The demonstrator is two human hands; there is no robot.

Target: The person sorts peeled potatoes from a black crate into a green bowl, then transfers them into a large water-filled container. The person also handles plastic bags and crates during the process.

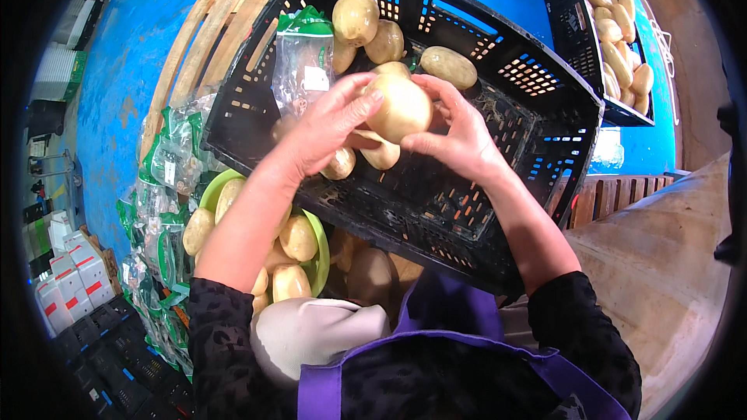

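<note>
A large, pale, rounded root vegetable (400, 108) is held over a black plastic crate (467, 256). My left hand (338, 116) grips it from the left, thumb laid on its upper side. From the right, my right hand (458, 128) curls round it, thumb at the lower edge and fingers at the back. Just below lie two more pale roots, one of them (382, 154) close under my left fingers. A clear plastic bag with a green top (303, 52) leans at the crate's left side. Other roots (356, 18) rest along the far side, one oblong root (448, 67) apart from them.
A lime-green basin (320, 245) of roots stands at lower left. Beside it are heaped clear and green bags (166, 233). A wooden pallet (204, 41) is behind. Another filled crate (575, 41) stands at upper right; white boxes (76, 274) are far left.
</note>
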